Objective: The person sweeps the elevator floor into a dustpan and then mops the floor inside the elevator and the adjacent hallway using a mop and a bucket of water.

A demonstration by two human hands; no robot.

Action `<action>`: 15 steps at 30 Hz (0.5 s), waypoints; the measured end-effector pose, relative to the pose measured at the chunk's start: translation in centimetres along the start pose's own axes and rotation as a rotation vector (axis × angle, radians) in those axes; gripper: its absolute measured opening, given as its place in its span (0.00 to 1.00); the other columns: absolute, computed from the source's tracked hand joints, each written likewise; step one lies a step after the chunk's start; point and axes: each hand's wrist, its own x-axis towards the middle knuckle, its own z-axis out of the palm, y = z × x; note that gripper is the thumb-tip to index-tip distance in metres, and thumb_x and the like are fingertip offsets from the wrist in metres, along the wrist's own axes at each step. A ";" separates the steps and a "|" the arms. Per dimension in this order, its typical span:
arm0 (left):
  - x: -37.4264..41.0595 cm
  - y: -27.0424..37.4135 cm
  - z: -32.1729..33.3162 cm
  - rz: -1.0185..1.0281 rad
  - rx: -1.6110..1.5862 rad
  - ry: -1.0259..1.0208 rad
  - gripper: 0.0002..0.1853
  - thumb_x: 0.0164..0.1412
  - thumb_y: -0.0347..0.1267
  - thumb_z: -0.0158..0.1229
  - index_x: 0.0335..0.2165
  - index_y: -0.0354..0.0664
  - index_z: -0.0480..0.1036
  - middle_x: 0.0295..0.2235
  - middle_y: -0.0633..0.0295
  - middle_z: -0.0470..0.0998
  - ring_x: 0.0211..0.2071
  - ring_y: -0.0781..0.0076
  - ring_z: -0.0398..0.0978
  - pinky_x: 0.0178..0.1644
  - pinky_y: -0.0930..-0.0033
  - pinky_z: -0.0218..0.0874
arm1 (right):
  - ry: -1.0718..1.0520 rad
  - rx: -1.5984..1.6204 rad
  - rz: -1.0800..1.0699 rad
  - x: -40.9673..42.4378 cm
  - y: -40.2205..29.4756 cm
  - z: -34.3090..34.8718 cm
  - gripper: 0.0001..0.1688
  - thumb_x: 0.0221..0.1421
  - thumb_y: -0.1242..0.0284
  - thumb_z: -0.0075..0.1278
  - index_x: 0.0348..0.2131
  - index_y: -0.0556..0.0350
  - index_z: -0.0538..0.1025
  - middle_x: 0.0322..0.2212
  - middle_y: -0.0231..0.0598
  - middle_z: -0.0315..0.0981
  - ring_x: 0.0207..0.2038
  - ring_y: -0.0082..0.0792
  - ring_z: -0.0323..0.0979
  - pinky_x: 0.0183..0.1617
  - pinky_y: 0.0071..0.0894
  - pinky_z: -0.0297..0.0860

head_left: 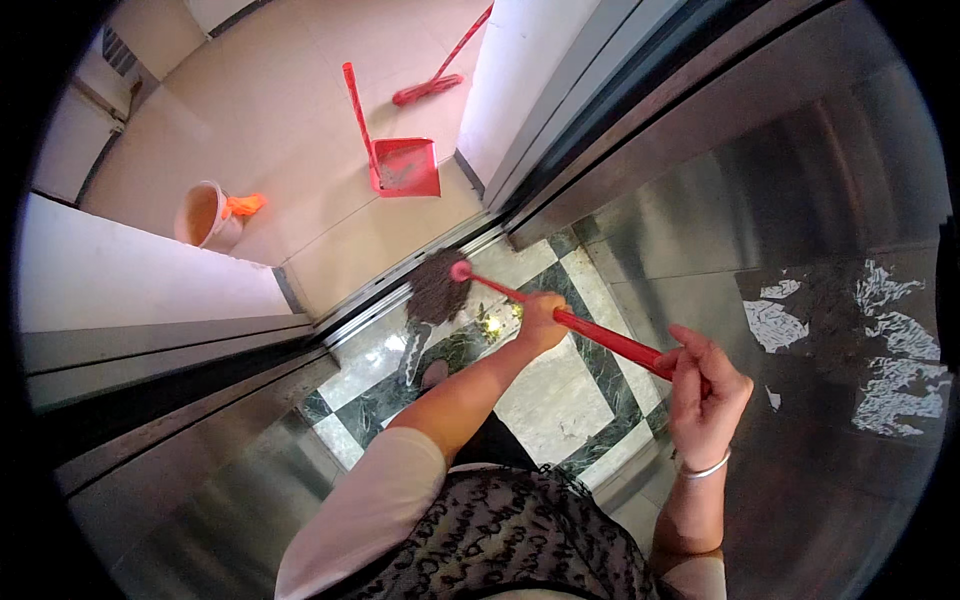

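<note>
A mop with a red handle (611, 339) slants across the elevator car in front of me. My left hand (545, 322) is closed around the middle of the handle. Near its upper end, my right hand (705, 386) grips the handle, index finger extended. The dark, stringy mop head (439, 285) lies on the floor at the door sill, partly over the metal door track (375, 300). Beneath is a patterned stone floor (555, 397) of pale and dark green pieces, which looks wet and reflects light. A slipper partly shows by my left forearm.
Outside the doorway stand a red dustpan (409, 169) with debris in it, a red broom (427, 90) and a bucket (202, 217) with an orange cloth (244, 205) over its rim. Metal walls (675, 202) enclose both sides; torn white remnants (776, 322) cling to the right one.
</note>
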 end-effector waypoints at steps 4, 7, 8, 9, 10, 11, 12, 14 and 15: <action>2.9 -2.2 3.0 0.113 -0.077 -0.149 0.15 0.39 0.28 0.54 0.08 0.38 0.57 0.10 0.54 0.61 0.15 0.56 0.62 0.19 0.61 0.51 | -0.006 -0.205 -0.175 -0.1 1.0 1.4 0.14 0.41 0.84 0.40 0.30 0.62 0.73 0.17 0.43 0.71 0.22 0.31 0.73 0.26 0.22 0.67; 3.4 -3.5 3.2 0.105 -0.083 -0.292 0.13 0.40 0.30 0.54 0.10 0.38 0.60 0.12 0.54 0.63 0.17 0.56 0.64 0.21 0.61 0.54 | 0.055 -0.154 -0.152 -0.1 1.7 1.7 0.13 0.41 0.84 0.40 0.30 0.62 0.73 0.17 0.43 0.70 0.22 0.31 0.73 0.26 0.22 0.67; 3.7 -3.5 3.2 0.092 -0.056 -0.308 0.12 0.40 0.30 0.53 0.10 0.38 0.61 0.12 0.53 0.64 0.18 0.55 0.65 0.22 0.60 0.54 | 0.018 -0.147 -0.164 0.2 2.4 1.4 0.11 0.44 0.82 0.39 0.30 0.64 0.72 0.17 0.43 0.70 0.22 0.28 0.72 0.26 0.22 0.67; 3.6 -3.4 3.1 0.073 -0.027 -0.334 0.11 0.40 0.31 0.53 0.11 0.38 0.62 0.13 0.53 0.64 0.18 0.55 0.66 0.22 0.60 0.55 | 0.004 -0.089 -0.118 0.6 2.9 1.0 0.11 0.45 0.82 0.38 0.30 0.64 0.72 0.17 0.42 0.70 0.22 0.27 0.71 0.27 0.22 0.66; 4.1 -3.4 3.1 0.038 0.008 -0.374 0.10 0.39 0.31 0.53 0.12 0.38 0.64 0.15 0.52 0.66 0.21 0.53 0.67 0.24 0.58 0.57 | -0.005 -0.027 -0.085 1.3 3.0 0.8 0.11 0.47 0.81 0.38 0.31 0.65 0.72 0.17 0.41 0.70 0.22 0.26 0.70 0.27 0.21 0.66; 4.1 -3.3 3.0 0.004 0.024 -0.364 0.09 0.39 0.32 0.53 0.13 0.38 0.65 0.15 0.51 0.67 0.21 0.52 0.68 0.25 0.58 0.57 | -0.016 0.035 -0.054 2.0 3.0 0.6 0.11 0.48 0.80 0.37 0.31 0.65 0.71 0.17 0.40 0.70 0.22 0.24 0.70 0.27 0.21 0.66; 4.1 -2.6 2.9 -0.032 0.034 -0.357 0.09 0.39 0.32 0.53 0.13 0.38 0.65 0.15 0.51 0.67 0.22 0.52 0.68 0.25 0.58 0.57 | -0.014 0.070 -0.015 2.7 3.2 -0.1 0.12 0.49 0.79 0.36 0.31 0.65 0.71 0.17 0.38 0.70 0.23 0.23 0.68 0.28 0.20 0.65; 3.5 -1.3 1.2 -0.133 0.062 -0.321 0.08 0.37 0.32 0.54 0.14 0.38 0.66 0.17 0.50 0.68 0.23 0.50 0.68 0.26 0.56 0.58 | -0.051 0.086 0.089 3.9 2.1 -0.8 0.12 0.51 0.79 0.35 0.32 0.65 0.70 0.17 0.35 0.69 0.23 0.21 0.67 0.29 0.18 0.63; 3.1 -0.7 0.0 -0.162 0.116 -0.326 0.07 0.37 0.32 0.54 0.15 0.39 0.68 0.18 0.51 0.69 0.25 0.51 0.69 0.28 0.56 0.58 | -0.055 0.136 0.097 4.2 2.0 -0.9 0.12 0.51 0.78 0.35 0.33 0.65 0.70 0.17 0.35 0.69 0.20 0.19 0.65 0.26 0.17 0.62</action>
